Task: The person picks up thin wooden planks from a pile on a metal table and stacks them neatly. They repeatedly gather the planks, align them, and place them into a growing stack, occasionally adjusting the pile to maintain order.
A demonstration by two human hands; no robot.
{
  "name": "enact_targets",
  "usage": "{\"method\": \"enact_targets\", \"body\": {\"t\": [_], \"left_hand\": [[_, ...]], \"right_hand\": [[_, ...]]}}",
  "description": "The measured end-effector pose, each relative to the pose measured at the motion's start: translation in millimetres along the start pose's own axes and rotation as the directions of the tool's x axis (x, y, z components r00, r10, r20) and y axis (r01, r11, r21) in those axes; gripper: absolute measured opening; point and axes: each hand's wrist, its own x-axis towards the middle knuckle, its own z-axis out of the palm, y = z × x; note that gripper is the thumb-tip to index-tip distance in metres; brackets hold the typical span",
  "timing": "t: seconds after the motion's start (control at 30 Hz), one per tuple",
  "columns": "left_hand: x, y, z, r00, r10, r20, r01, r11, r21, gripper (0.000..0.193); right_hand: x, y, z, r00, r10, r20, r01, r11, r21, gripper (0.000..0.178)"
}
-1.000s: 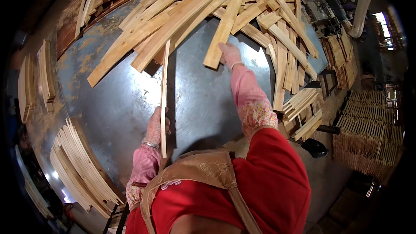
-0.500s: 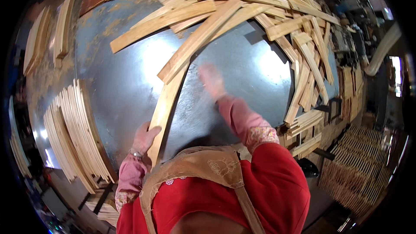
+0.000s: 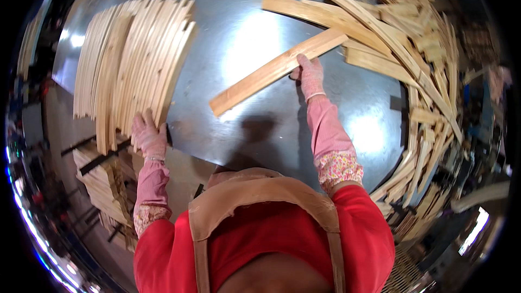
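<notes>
My right hand [image 3: 309, 77] grips a flat wooden slat [image 3: 274, 73] near its far right end, thumb and fingers closed on its near edge. The slat lies slanted over the grey metal tabletop [image 3: 190, 125]. At the left, a row of wooden slats [image 3: 149, 49] stands packed side by side at the table's edge. Against the near ends of that row rests my left hand [image 3: 149, 137], its fingers stretched out and apart. Both hands wear pale gloves.
A loose heap of wooden slats [image 3: 380, 49] spreads along the table's right side, some crossing each other. Below the row at the left, more stacked wood [image 3: 103, 179] sits beside a dark metal bar [image 3: 103, 158]. Sawdust lies at the far edge.
The view has turned left. My left hand has left the slat it held and is now at the row's near ends. My right hand, empty before, now holds a slat.
</notes>
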Motion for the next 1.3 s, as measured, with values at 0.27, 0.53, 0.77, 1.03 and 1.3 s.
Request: {"method": "enact_targets", "body": {"t": [0.27,0.53,0.77,1.03,1.3], "left_hand": [[12.3,-2.5,-10.5,0.991,0.015,0.136,-0.007,0.998,-0.056,0.093],[-1.7,-2.5,7.9,0.992,-0.040,0.116,0.043,0.999,-0.020,0.095],[19.6,12.4,-2.3,0.997,-0.022,0.079,0.029,0.996,-0.088,0.090],[21.0,237.0,2.1,0.918,0.354,0.179,0.117,0.189,-0.975,0.054],[37.0,274.2,-18.4,0.661,0.435,0.612,0.366,0.525,-0.768,0.067]], "right_hand": [[-88.2,83.1,246.9,0.724,-0.022,0.689,0.350,0.873,-0.340,0.065],[69.0,-11.7,149.5,0.631,-0.487,0.603,0.737,0.133,-0.663,0.052],[170.4,-166.5,-66.7,0.897,-0.438,0.063,0.061,-0.017,-0.998,0.078],[-53.8,-19.2,-36.4,0.998,-0.038,0.044,0.051,0.939,-0.340,0.055],[-135.0,-1.9,-109.8,0.880,-0.465,-0.100,0.037,0.278,-0.960,0.073]]}}
